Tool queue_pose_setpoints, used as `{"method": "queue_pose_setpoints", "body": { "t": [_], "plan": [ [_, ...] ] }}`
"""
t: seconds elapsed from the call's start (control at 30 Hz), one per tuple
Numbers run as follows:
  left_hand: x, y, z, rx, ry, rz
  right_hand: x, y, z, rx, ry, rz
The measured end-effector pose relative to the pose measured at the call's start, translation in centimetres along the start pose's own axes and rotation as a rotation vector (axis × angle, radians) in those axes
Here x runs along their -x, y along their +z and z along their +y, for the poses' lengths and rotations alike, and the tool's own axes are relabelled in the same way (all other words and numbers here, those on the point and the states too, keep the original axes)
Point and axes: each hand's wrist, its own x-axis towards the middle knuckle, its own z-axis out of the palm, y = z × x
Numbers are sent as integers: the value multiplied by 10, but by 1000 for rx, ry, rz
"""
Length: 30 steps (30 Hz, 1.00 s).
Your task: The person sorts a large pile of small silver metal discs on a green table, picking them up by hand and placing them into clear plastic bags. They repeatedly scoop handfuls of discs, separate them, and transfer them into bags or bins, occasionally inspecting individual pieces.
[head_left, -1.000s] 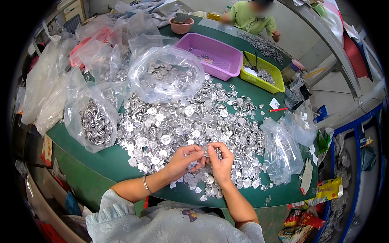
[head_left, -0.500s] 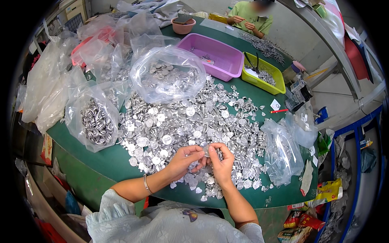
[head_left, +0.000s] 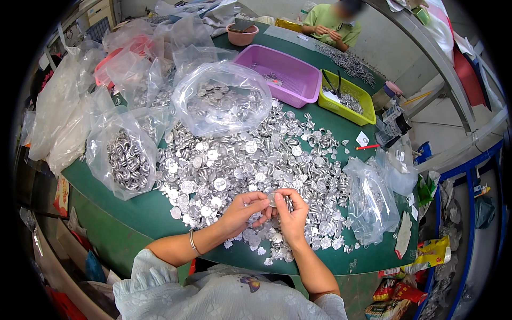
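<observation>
Over the near part of a big heap of silver metal pieces (head_left: 218, 184), my two hands meet. Between the fingertips of my left hand (head_left: 246, 209) and my right hand (head_left: 292, 213) is a round silver disc (head_left: 272, 199), pinched by both. The fingers of both hands are curled; whether other pieces lie inside the right palm is hidden. Flat discs, flower-shaped bits and curved pieces make up the heap. Beyond it sits an open clear plastic bag (head_left: 221, 120) of silver discs. To the left, another clear bag (head_left: 98, 154) holds curved metal pieces.
Behind the heap stand a purple basin (head_left: 309, 80) and a yellow-green tray (head_left: 368, 109) with pliers-like handles. Clear bags (head_left: 373, 208) and a red pen (head_left: 367, 147) lie at the right of the green table (head_left: 138, 218). Across it, a person in a green shirt (head_left: 341, 31) handles small pieces.
My hands and the disc stay almost exactly in place. The person across the table has shifted slightly to the right, head and hands included.
</observation>
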Motion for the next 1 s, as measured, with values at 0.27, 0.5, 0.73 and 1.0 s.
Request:
{"method": "queue_pose_setpoints", "body": {
  "t": [0.27, 0.5, 0.73, 1.0],
  "plan": [
    [0, 0, 0, 1, 6, -1, 1, 0, 3, 21, -27, 1],
    [0, 1, 1, 17, -4, 16, 1, -1, 0, 17, -5, -10],
    [-1, 0, -1, 16, 9, 10, 0, 0, -2, 45, -21, -20],
    [0, -3, -4, -16, 80, -13, -2, -10, -2, 64, 90, -130]
  ]
}}
